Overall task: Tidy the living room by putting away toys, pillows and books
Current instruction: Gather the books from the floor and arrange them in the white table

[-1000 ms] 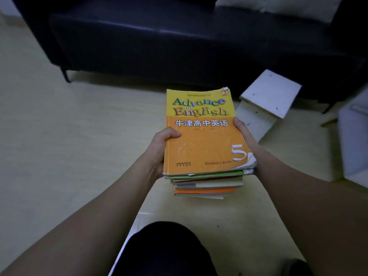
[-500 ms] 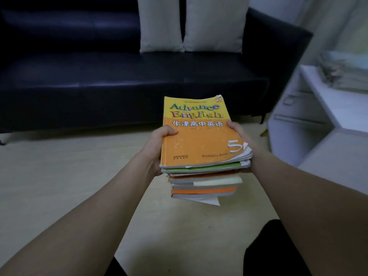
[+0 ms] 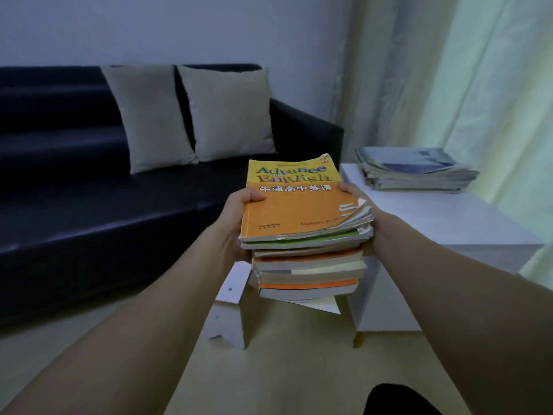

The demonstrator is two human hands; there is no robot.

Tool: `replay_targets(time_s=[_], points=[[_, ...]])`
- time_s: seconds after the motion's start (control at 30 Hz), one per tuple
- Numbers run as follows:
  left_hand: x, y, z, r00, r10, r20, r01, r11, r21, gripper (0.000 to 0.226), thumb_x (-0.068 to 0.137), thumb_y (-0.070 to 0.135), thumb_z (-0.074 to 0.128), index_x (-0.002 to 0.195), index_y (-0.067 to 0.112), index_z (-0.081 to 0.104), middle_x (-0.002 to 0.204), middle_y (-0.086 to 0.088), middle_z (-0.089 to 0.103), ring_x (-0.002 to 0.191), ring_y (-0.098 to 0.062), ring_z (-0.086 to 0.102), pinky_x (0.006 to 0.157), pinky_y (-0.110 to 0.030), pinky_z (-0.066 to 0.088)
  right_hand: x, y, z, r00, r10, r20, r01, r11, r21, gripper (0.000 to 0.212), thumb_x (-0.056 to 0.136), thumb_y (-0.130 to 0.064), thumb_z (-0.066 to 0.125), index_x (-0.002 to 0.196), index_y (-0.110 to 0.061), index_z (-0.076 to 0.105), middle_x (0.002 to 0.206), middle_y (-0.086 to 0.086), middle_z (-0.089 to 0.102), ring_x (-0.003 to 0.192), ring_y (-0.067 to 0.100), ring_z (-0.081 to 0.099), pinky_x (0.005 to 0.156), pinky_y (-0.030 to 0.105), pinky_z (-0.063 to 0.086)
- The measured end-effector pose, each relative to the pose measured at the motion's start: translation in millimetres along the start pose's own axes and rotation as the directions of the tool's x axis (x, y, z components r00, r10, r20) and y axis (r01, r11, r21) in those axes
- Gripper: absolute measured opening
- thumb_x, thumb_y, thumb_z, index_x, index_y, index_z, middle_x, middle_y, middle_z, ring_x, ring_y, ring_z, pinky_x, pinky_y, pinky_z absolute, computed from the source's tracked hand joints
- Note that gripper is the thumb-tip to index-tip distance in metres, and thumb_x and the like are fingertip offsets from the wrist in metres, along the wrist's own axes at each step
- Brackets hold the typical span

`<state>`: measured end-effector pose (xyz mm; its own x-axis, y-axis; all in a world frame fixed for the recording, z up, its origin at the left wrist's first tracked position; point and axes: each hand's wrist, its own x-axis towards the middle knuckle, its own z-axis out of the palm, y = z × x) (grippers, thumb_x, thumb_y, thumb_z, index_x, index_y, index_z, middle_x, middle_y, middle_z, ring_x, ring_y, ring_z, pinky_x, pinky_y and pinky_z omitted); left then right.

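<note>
A dark sofa (image 3: 89, 205) fills the left of the room against a pale wall (image 3: 179, 25), its seat bare on the left and two beige pillows (image 3: 191, 115) standing side by side against the backrest at its right end. In front of the sofa, held in mid-air above a yellowish floor (image 3: 284, 369), is a stack of books (image 3: 305, 235), the top one an orange and yellow English textbook. The left hand (image 3: 239, 214) grips the stack's left edge with the thumb over the top cover; the right hand (image 3: 359, 205) clamps the right edge, thumb also on the cover. Under the stack a small white stool (image 3: 227, 310) stands on the floor. To the right a white table (image 3: 449, 220) stands just beside the sofa arm, with a pile of papers (image 3: 416, 172) lying at its far end. Pale curtains (image 3: 463, 85) hang behind the table.
</note>
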<state>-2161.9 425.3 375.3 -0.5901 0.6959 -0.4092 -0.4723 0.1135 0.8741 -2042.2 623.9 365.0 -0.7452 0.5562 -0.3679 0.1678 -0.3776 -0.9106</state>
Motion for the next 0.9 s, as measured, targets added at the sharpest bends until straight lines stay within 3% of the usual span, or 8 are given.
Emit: replay_targets(time_s=[0.17, 0.27, 0.37, 0.47, 0.53, 0.63, 0.77, 0.9], points=[[17.7, 35.6, 55.3, 0.993, -0.01, 0.114, 0.004, 0.999, 0.051, 0.031, 0.086, 0.035, 0.055, 0.112, 0.017, 0.054, 0.108, -0.018, 0.064, 0.095, -0.036, 0.062, 0.084, -0.046, 0.049, -23.6, -36.8, -39.6, 0.991, -0.054, -0.122, 0.06, 0.997, 0.039, 0.045, 0.085, -0.055, 0.057, 0.108, -0.016, 0.064, 0.09, 0.013, 0.075, 0.087, 0.032, 0.067, 0.091, 0.045, 0.051], [34.0, 52.5, 90.8, 0.975, 0.026, 0.222, -0.048, 0.994, 0.094, 0.032, 0.089, 0.031, 0.053, 0.116, 0.016, 0.052, 0.112, -0.019, 0.062, 0.097, -0.036, 0.062, 0.086, -0.046, 0.05, -42.3, -58.7, -62.1, 0.979, -0.044, -0.199, 0.061, 0.995, 0.081, 0.046, 0.085, -0.059, 0.052, 0.094, -0.015, 0.065, 0.072, 0.011, 0.074, 0.076, 0.028, 0.066, 0.071, 0.036, 0.05], [57.8, 66.2, 132.2, 0.942, 0.011, 0.336, -0.072, 0.982, 0.172, 0.031, 0.091, 0.03, 0.05, 0.116, 0.012, 0.052, 0.111, -0.02, 0.061, 0.094, -0.035, 0.061, 0.083, -0.044, 0.05, -59.8, -72.7, -89.5, 0.955, -0.024, -0.294, 0.068, 0.988, 0.14, 0.048, 0.087, -0.06, 0.049, 0.081, -0.014, 0.061, 0.054, 0.009, 0.068, 0.049, 0.024, 0.066, 0.052, 0.029, 0.052], [88.3, 74.6, 170.9, 0.896, -0.035, 0.443, -0.096, 0.958, 0.272, 0.027, 0.093, 0.029, 0.045, 0.114, 0.012, 0.052, 0.108, -0.018, 0.062, 0.09, -0.032, 0.063, 0.077, -0.041, 0.052, -70.1, -75.3, -108.5, 0.942, -0.054, -0.331, 0.156, 0.945, 0.289, 0.046, 0.091, -0.055, 0.045, 0.087, -0.012, 0.062, 0.056, 0.012, 0.069, 0.041, 0.023, 0.065, 0.037, 0.033, 0.053], [117.4, 77.1, 199.4, 0.849, -0.088, 0.522, -0.106, 0.938, 0.33, 0.034, 0.091, 0.029, 0.047, 0.121, 0.014, 0.05, 0.113, -0.017, 0.061, 0.095, -0.033, 0.062, 0.083, -0.042, 0.052, -68.8, -72.7, -120.5, 0.924, -0.075, -0.375, 0.232, 0.89, 0.393, 0.051, 0.092, -0.055, 0.041, 0.105, -0.012, 0.064, 0.075, 0.016, 0.073, 0.057, 0.028, 0.07, 0.045, 0.035, 0.056], [161.1, 76.3, 244.9, 0.767, -0.228, 0.6, -0.088, 0.889, 0.45, 0.064, 0.076, 0.03, 0.061, 0.135, 0.008, 0.046, 0.129, -0.023, 0.056, 0.107, -0.038, 0.057, 0.099, -0.048, 0.044, -63.3, -63.9, -137.9, 0.877, -0.042, -0.478, 0.318, 0.796, 0.514, 0.064, 0.09, -0.061, 0.039, 0.125, -0.012, 0.06, 0.11, 0.021, 0.069, 0.091, 0.035, 0.068, 0.065, 0.038, 0.055], [187.8, 68.1, 303.1, 0.702, -0.36, 0.615, -0.107, 0.8, 0.591, 0.054, 0.078, 0.03, 0.058, 0.126, 0.005, 0.054, 0.101, -0.018, 0.067, 0.082, -0.032, 0.067, 0.074, -0.036, 0.056, -61.7, -54.4, -164.4, 0.816, 0.034, -0.577, 0.42, 0.65, 0.633, 0.055, 0.086, -0.064, 0.043, 0.108, -0.018, 0.066, 0.077, 0.013, 0.075, 0.059, 0.03, 0.071, 0.052, 0.034, 0.055], [210.7, 69.9, 348.6, 0.631, -0.449, 0.633, -0.172, 0.715, 0.678, 0.048, 0.075, 0.025, 0.06, 0.117, 0.003, 0.058, 0.092, -0.017, 0.071, 0.076, -0.03, 0.07, 0.07, -0.036, 0.059, -44.1, -50.4, -179.1, 0.746, 0.147, -0.649, 0.495, 0.529, 0.689, 0.059, 0.078, -0.068, 0.051, 0.111, -0.022, 0.069, 0.099, 0.009, 0.074, 0.087, 0.031, 0.069, 0.078, 0.043, 0.054]])
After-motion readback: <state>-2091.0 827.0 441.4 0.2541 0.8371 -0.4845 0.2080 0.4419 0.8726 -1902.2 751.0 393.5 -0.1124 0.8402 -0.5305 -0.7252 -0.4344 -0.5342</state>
